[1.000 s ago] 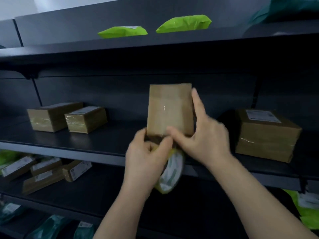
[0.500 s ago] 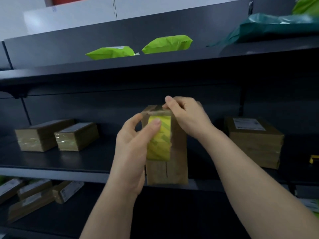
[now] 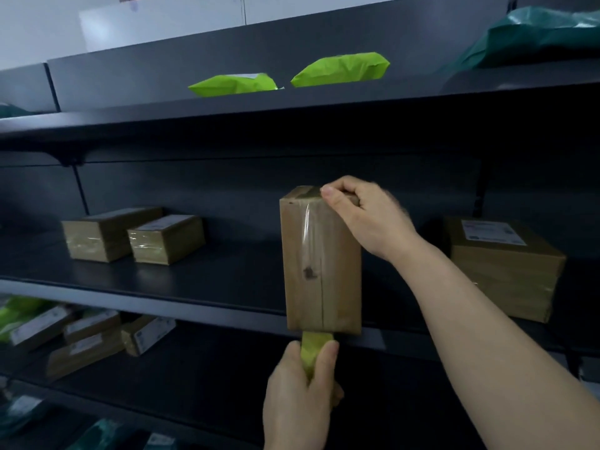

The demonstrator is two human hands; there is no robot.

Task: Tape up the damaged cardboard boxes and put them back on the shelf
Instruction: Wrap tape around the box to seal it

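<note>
Right hand [image 3: 367, 219] is gripping the top of a seemingly light, stiff box [image 3: 321, 264]; left hand [image 3: 302, 394] is clutching the tape roll [image 3: 313, 349] below.

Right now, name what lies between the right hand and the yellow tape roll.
Head view: the upright brown cardboard box, clear tape running down its front.

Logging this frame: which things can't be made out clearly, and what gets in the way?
All in the head view:
- Tape roll: mostly covered by the left hand and the lower edge of the held box.
- Right hand: fingertips hidden behind the held box's top.
- Shipping label on the right-side box: too small and blurred to read.
- Lower-shelf boxes: blurred.
- Dark green bag: cut off by the right edge.
</note>
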